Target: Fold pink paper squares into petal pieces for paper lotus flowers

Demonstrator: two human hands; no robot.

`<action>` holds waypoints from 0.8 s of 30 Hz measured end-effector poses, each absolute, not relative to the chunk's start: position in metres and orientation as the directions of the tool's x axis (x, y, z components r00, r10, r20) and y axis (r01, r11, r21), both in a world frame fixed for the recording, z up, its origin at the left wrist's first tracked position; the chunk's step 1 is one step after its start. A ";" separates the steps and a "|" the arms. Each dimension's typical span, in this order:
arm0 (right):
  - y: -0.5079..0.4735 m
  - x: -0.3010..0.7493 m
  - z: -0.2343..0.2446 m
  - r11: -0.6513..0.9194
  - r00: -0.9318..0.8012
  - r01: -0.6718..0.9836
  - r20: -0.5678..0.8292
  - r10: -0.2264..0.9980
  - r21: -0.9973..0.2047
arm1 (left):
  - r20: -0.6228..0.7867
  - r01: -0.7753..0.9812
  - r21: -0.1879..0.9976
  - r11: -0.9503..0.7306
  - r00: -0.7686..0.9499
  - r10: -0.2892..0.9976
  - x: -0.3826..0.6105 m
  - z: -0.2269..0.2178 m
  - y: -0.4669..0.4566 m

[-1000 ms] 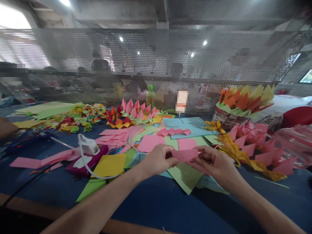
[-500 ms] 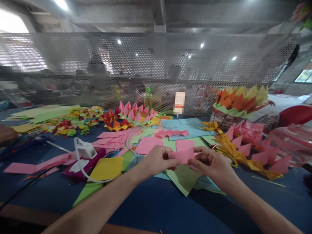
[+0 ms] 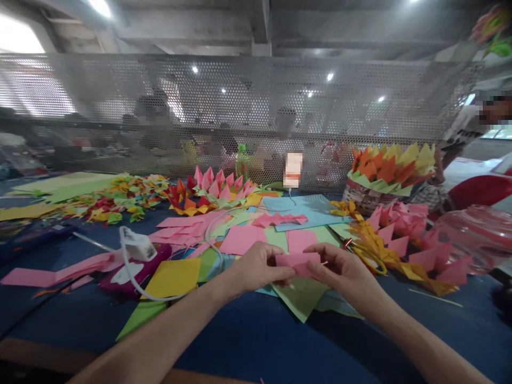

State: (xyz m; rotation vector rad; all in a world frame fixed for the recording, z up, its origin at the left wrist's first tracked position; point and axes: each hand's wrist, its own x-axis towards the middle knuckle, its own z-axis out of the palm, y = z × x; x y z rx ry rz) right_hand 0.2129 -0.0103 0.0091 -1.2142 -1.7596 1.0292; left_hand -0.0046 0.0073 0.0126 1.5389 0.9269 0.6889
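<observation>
Left hand [image 3: 258, 268] and right hand [image 3: 344, 273] in pinching grip on pink paper [image 3: 296, 259], right thumb [image 3: 320, 272] now farther across it, likely pressing a fold.

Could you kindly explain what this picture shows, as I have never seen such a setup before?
There is no machine here: a camera worn on a person's head looks forward and down at their own bare hands. The left hand and right hand pinch a small pink paper between them. On the blue table lie a yellow sheet, scissors, a white charger and folded pink points. Farther back stand a bottle and a basket of paper points, with a mesh screen behind.
</observation>
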 end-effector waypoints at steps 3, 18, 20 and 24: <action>-0.011 0.212 0.006 0.219 -0.290 0.344 0.118 0.950 -0.913 | -0.104 0.200 0.980 -0.007 0.539 0.836 -0.005 0.014 0.007; -0.013 0.210 0.013 0.323 -0.237 0.478 0.234 0.943 -0.817 | -0.138 0.347 0.935 -0.069 0.537 0.832 -0.008 0.015 0.008; -0.011 0.212 0.014 0.329 -0.229 0.508 0.243 0.943 -0.796 | -0.123 0.374 0.922 -0.099 0.527 0.841 -0.009 0.015 0.008; -0.011 0.215 0.014 0.331 -0.207 0.546 0.258 0.944 -0.769 | -0.093 0.393 0.908 -0.144 0.524 0.847 -0.011 0.017 0.007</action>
